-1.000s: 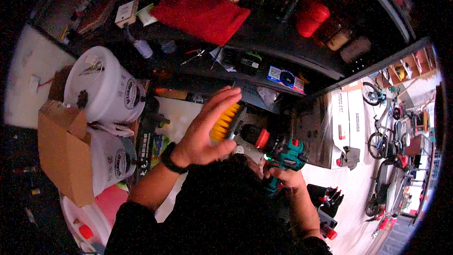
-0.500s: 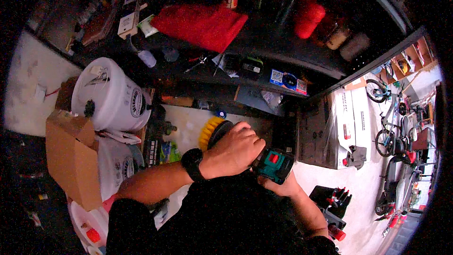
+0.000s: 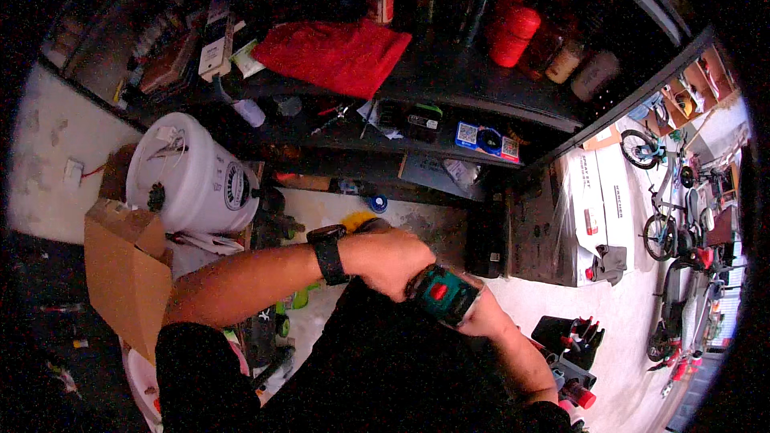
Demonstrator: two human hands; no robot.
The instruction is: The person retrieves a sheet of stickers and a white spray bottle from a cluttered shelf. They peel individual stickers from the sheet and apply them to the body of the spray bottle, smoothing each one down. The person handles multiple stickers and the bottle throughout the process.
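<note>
A cordless drill, with its teal and black battery end (image 3: 441, 293) carrying a red patch, is held close in front of my dark clothing. My left hand (image 3: 391, 259), with a black watch on its wrist, is closed over the front of the drill and hides most of it. Beyond those knuckles shows part of a yellow-bristled round brush (image 3: 353, 220) at the drill's front. My right hand (image 3: 486, 314) grips the drill from the right, beside the battery end; its fingertips are hidden.
Ahead stands a dark shelf unit with a red cloth (image 3: 337, 54) and a red bottle (image 3: 515, 36). At left are a white bucket (image 3: 188, 172) and an open cardboard box (image 3: 128, 273). A large carton (image 3: 553, 216) stands right, with a black tool caddy (image 3: 565, 345) on the floor.
The drill's battery end has moved left and slightly down. My left hand has come lower and now covers more of the brush. The view has shifted a little.
</note>
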